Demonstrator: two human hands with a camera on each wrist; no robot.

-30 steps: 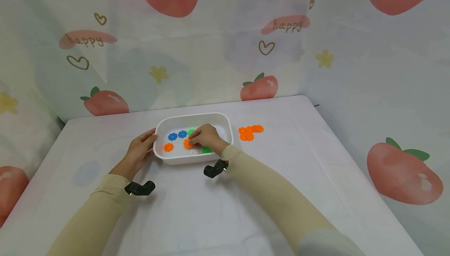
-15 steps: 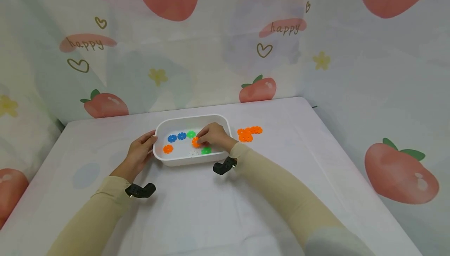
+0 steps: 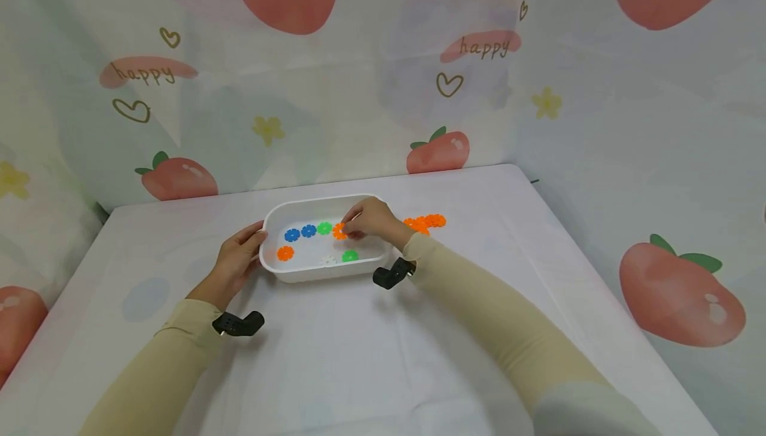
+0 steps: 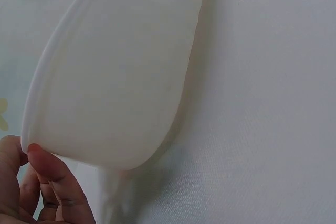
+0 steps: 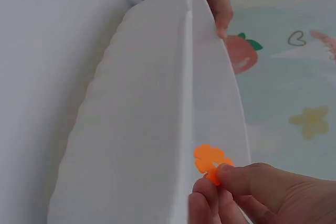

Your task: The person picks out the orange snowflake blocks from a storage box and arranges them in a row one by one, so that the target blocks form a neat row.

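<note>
A white plastic tray (image 3: 326, 274) sits on the table with several flower-shaped plastic discs in it. My left hand (image 3: 236, 260) grips its left end; in the left wrist view the thumb (image 4: 52, 169) presses just under the rim. Over the tray's right part, my right hand (image 3: 375, 218) pinches an orange flower disc (image 5: 208, 156) between thumb and fingers. Left of that disc, a green disc (image 3: 324, 228) and two blue discs, one of them a blue disc (image 3: 308, 230), form a row. Nearer the front lie another orange disc (image 3: 285, 253), a white disc (image 3: 330, 260) and another green disc (image 3: 350, 256).
Right of the tray, several orange discs (image 3: 435, 221) lie clustered on the white-covered table (image 3: 335, 349), partly hidden by my right wrist. A patterned cloth backdrop (image 3: 353, 117) stands along the table's far edge. Each wrist wears a black camera mount, such as the left mount (image 3: 238, 324).
My right hand has moved right and slightly toward the far side, bringing the pinched orange disc to the right end of the row. The left hand and tray stay put.
</note>
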